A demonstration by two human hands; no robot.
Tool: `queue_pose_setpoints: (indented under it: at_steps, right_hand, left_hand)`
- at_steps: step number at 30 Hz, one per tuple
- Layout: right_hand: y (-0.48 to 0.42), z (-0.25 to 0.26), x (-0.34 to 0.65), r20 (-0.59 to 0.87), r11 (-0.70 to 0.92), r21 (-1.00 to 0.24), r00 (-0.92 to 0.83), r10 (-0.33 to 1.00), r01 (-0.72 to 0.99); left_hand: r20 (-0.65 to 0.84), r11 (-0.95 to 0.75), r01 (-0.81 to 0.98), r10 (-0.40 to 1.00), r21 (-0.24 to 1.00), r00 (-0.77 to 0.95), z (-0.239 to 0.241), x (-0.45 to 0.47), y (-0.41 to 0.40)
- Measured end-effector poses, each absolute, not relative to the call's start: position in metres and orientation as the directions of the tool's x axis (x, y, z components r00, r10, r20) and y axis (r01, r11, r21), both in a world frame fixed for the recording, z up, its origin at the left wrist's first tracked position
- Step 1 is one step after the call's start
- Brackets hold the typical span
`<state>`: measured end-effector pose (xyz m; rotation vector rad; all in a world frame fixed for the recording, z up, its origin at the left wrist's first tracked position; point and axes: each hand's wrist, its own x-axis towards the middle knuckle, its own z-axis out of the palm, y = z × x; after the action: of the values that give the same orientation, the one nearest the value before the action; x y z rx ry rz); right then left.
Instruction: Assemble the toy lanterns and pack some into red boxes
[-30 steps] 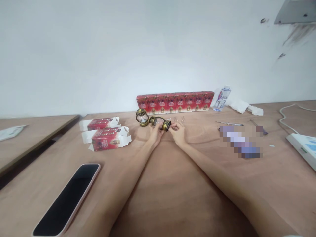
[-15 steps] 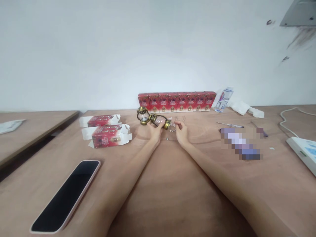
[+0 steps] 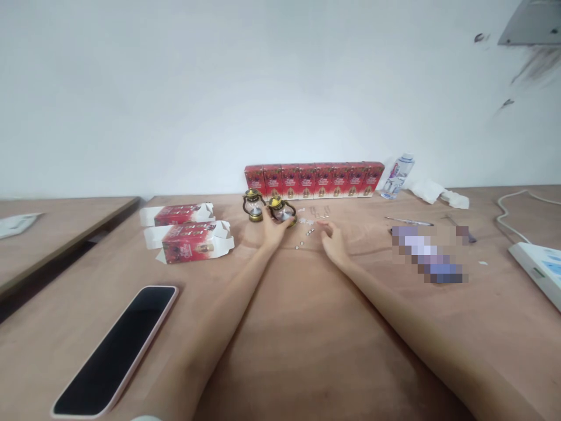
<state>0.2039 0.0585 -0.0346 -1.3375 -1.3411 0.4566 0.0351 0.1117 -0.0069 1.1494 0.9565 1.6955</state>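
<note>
My left hand (image 3: 274, 233) is closed around a small bronze-and-gold lantern (image 3: 283, 211) with a clear globe, which stands upright on the table. Just left of it is a second, matching lantern (image 3: 254, 206), also upright and not held. My right hand (image 3: 335, 243) rests on the table to the right, thumb and index finger slightly apart, with nothing visible between them. Beside its fingertips lie several small round silvery pieces (image 3: 309, 233), looking like button cells. Small whitish bits (image 3: 303, 221) and thin metal pieces (image 3: 322, 211) are scattered behind them.
A row of red boxes (image 3: 315, 180) lines the wall, beside a clear bottle (image 3: 398, 176) and white tissue (image 3: 432, 192). Opened red boxes (image 3: 197, 241) and a phone (image 3: 116, 351) lie left. A screwdriver (image 3: 409, 221), a blurred-out item (image 3: 427, 254) and a white device (image 3: 539, 272) are right.
The lantern in my left hand has gone from tilted on its side to upright on the table. My right hand has drawn back slightly to the right, away from its base.
</note>
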Motion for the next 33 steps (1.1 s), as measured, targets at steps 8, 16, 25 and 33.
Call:
queue_pose_setpoints:
  at_steps: [8,16,25,33]
  right_hand:
    - [0.039,-0.038,0.231,0.420,0.305,-0.747,0.064,0.905,0.591]
    - [0.053,-0.034,0.204,0.406,0.430,-0.469,-0.243,0.881,0.771]
    - [0.062,-0.025,0.180,0.439,0.446,-0.618,-0.187,0.879,0.648]
    - [0.049,-0.022,0.207,0.483,0.373,-0.605,-0.049,0.874,0.704]
  left_hand:
    - [0.402,-0.420,-0.044,0.889,0.906,-0.220,-0.009,0.025,0.142]
    - [0.406,-0.384,0.138,0.888,0.913,-0.214,-0.004,0.027,0.144]
    - [0.316,-0.182,0.398,0.900,0.899,-0.301,-0.015,0.013,0.099]
    - [0.251,-0.023,0.412,0.823,0.911,-0.509,0.001,-0.042,0.107]
